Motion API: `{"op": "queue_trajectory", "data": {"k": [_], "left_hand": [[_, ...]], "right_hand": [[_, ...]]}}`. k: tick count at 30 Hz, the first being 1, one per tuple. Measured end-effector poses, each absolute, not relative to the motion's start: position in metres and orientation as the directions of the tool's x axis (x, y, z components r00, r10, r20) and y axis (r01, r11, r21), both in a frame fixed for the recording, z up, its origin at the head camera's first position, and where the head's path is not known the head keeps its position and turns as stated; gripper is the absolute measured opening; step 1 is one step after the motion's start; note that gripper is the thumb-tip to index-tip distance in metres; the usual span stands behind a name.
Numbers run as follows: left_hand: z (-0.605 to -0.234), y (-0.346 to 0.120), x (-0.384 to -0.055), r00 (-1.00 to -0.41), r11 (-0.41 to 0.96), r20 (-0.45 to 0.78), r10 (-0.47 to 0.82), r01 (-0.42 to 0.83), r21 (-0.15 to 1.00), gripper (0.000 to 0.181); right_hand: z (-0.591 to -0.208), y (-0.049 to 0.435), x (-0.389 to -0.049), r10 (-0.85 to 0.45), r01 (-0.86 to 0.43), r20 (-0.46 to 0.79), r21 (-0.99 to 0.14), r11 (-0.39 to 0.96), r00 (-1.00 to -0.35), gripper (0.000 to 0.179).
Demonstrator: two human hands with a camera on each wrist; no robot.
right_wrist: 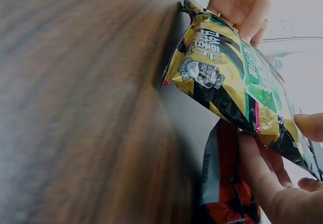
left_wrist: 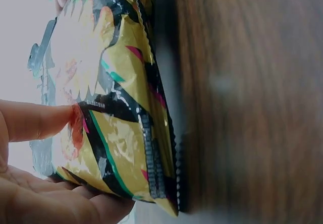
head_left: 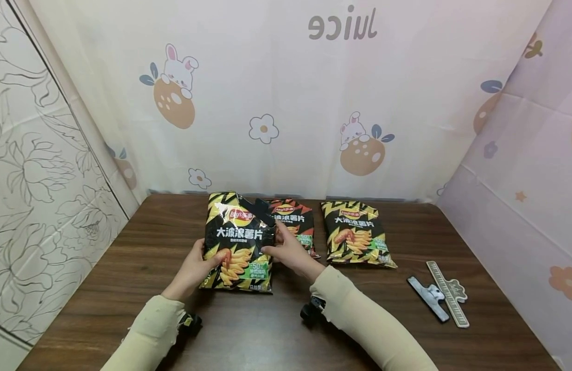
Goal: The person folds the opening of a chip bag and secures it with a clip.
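Observation:
Both hands hold a yellow-and-black chip bag upright, its printed front toward me. My left hand grips its left side, the thumb lying across the front and the fingers behind. At its right edge my right hand pinches the bag, thumb in front and fingers behind, as the right wrist view also shows. A black clip sits slanted across the bag's top right corner. In the left wrist view the bag's bottom edge is close over the table.
A red-and-black chip bag lies partly behind the held one. Another yellow-and-black chip bag lies to its right. Farther right are a black-and-silver clip and a pale long clip on the wooden table. A curtain hangs behind.

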State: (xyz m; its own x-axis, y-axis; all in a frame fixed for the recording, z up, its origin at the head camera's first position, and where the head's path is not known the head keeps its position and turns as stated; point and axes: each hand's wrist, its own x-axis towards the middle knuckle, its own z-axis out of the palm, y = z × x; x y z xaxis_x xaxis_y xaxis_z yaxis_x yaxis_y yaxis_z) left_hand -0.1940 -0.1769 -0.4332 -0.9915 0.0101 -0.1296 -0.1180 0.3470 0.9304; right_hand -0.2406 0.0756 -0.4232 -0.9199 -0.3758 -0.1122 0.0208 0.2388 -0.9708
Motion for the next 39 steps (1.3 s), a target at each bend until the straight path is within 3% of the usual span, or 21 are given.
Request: {"op": "queue_trajectory", "data": {"k": [39], "left_hand": [[-0.433,-0.210,-0.220,-0.976,0.299,-0.165,-0.140,-0.201,0.933,0.070]], "right_hand": [[-0.410,0.030,-0.269,-0.395,0.027,-0.133,-0.965,0.261,-0.909,0.080]]}}
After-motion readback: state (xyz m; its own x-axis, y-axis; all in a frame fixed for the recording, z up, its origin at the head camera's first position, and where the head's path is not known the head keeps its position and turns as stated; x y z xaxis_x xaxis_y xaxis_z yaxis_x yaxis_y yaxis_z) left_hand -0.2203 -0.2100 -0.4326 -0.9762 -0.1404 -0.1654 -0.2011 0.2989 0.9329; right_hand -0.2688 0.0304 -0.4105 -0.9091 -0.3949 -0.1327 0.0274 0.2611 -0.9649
